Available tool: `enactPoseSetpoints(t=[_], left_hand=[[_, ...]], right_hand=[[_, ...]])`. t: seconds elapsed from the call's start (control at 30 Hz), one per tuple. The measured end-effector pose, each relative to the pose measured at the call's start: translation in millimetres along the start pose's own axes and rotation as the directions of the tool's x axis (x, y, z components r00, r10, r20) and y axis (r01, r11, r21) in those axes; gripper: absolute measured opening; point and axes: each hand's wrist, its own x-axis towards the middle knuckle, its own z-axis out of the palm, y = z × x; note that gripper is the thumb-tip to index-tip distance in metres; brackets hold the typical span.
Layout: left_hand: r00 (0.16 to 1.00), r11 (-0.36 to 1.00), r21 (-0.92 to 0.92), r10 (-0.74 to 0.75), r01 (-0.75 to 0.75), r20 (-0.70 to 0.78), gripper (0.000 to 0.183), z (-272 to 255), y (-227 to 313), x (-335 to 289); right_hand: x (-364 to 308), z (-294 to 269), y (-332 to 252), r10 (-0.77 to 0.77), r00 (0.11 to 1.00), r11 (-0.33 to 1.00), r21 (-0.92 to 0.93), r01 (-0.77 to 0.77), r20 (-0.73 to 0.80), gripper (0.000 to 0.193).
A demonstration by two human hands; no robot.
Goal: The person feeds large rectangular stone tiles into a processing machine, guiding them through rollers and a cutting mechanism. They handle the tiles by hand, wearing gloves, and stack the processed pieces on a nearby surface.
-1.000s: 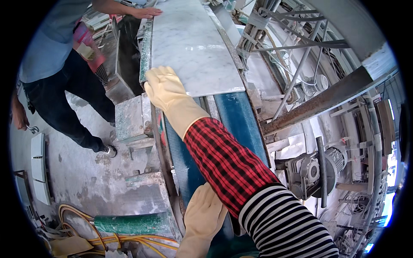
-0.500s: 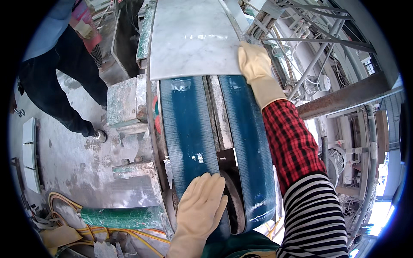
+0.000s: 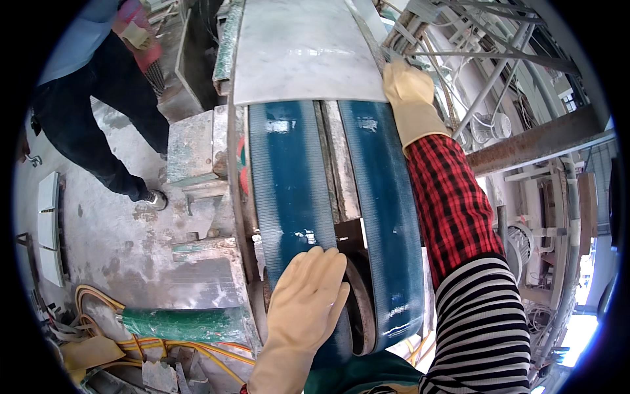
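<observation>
The right hand [image 3: 409,88] has crossed to the near right corner of the marble slab [image 3: 310,62], grip unclear; the left hand [image 3: 307,299] lies flat on the blue belt [image 3: 292,174] supporting the slab, likely heavy, stiff, brittle: hold opposite edges.

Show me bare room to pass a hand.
Bare: the left blue belt between pale slab and left hand; the right blue belt, bordered by the slab and red plaid sleeve. Crowded: the slab's right edge, by the right hand; lower left, yellow hoses beside a green cylinder.
</observation>
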Motion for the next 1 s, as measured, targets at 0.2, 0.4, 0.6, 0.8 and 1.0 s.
enactPoseSetpoints(t=[0.2,0.4,0.6,0.8,1.0], left_hand=[[1.0,1.0,0.003,-0.013,0.013,-0.02,0.055,0,0,4],[0.999,1.0,0.013,-0.005,0.006,-0.037,0.054,1,-3,9],[0.998,1.0,-0.013,-0.001,0.0,-0.06,0.053,0,-8,13],[0.996,1.0,0.01,-0.022,0.023,-0.083,0.052,-2,-7,13],[0.995,1.0,0.006,-0.01,0.011,-0.094,0.051,-7,-10,16]], right_hand=[[-8,6,21,0.318,0.915,0.944,0.002,-0.329,0.249,0.043],[1,1,15,0.425,0.845,0.879,0.077,-0.471,0.325,0.049],[-3,-22,-9,0.33,0.883,0.904,0.157,-0.397,0.333,0.046],[-13,-24,-14,0.269,0.893,0.899,0.239,-0.368,0.36,0.045],[-13,-34,-28,0.072,0.994,0.934,0.344,-0.095,0.08,0.038]])
